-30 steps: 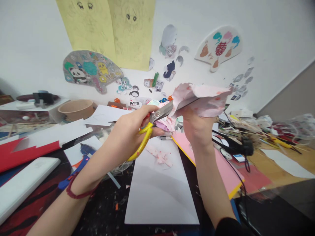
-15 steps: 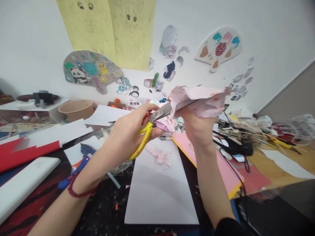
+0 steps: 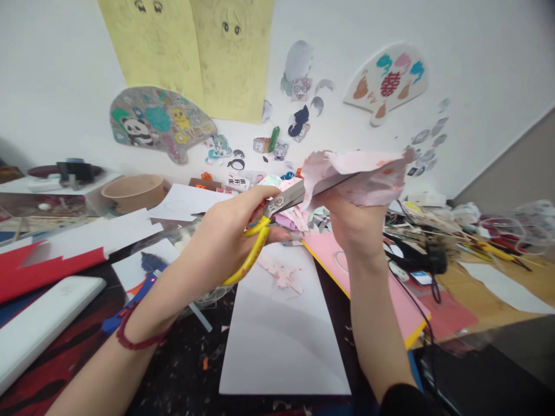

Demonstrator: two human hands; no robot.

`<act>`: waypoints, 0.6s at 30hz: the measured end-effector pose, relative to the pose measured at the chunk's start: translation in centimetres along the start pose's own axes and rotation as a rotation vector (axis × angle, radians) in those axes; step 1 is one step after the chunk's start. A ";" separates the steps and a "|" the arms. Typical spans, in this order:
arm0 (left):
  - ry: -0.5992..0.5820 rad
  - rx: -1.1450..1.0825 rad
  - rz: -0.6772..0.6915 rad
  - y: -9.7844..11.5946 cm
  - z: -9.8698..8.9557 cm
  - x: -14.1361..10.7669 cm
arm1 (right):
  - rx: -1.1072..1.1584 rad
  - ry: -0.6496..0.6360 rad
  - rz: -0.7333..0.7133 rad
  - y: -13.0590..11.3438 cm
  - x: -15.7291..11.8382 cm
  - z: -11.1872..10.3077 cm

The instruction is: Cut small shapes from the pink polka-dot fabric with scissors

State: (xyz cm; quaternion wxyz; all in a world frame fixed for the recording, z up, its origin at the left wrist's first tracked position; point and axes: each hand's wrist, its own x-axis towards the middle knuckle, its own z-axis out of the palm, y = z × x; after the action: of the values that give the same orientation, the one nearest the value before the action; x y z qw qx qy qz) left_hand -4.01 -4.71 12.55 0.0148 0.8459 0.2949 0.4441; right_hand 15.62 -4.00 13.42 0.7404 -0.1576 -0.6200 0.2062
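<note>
Yellow-handled scissors [image 3: 259, 242] are gripped in my left hand [image 3: 229, 237], their metal blades pointing up to the right. The blades meet the left edge of a crumpled pink patterned sheet [image 3: 368, 173]. From below, my right hand [image 3: 358, 222] holds that sheet, with its fingers partly hidden behind it. Beneath the hands lies a white paper sheet [image 3: 286, 346], and small pink scraps [image 3: 286, 277] rest on its upper part.
A pink folder with a yellow edge [image 3: 407, 315] lies to the right, crossed by a black cable. Left are a white box [image 3: 52, 323], red paper [image 3: 56, 266] and a round tan container [image 3: 133, 193]. Behind stands a wall with fans [image 3: 160, 124] and yellow drawings [image 3: 234, 63].
My right hand and the pink sheet have shifted slightly right. The scissors have moved a little, with their blades still at the sheet's left edge.
</note>
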 end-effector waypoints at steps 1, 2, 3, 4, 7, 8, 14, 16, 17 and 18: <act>-0.001 0.000 0.002 0.0 0.0 0.0 | -0.006 -0.001 -0.001 0.0 0.0 0.0; -0.002 -0.002 0.004 0.1 0.0 0.0 | -0.011 -0.003 -0.004 0.0 0.0 -0.1; -0.004 -0.005 0.007 0.1 0.0 0.1 | -0.016 -0.005 -0.007 0.0 0.0 -0.1; -0.003 -0.010 0.012 0.1 0.0 0.1 | -0.017 -0.003 -0.009 0.0 0.0 -0.1; 0.001 -0.025 0.020 0.1 0.0 0.1 | -0.016 0.005 -0.021 0.2 0.0 -0.1; -0.002 -0.029 0.018 0.1 0.0 0.0 | -0.017 0.007 -0.029 0.2 0.0 -0.2; 0.001 -0.048 0.013 0.0 0.1 -0.2 | -0.062 -0.007 -0.038 0.1 0.1 -0.3; -0.020 -0.055 -0.003 0.0 0.0 -0.2 | -0.076 -0.001 -0.020 -0.1 0.1 -0.3; -0.034 -0.060 -0.017 0.1 0.0 -0.2 | -0.079 0.004 -0.010 -0.1 0.0 -0.3; -0.043 -0.066 -0.033 0.1 -0.1 -0.2 | -0.081 0.010 0.002 -0.2 0.0 -0.3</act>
State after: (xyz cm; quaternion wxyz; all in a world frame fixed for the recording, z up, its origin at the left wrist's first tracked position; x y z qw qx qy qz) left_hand -4.10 -4.97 12.48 0.0561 0.8494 0.2936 0.4351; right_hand 15.91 -4.12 13.46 0.7362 -0.1892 -0.6241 0.1807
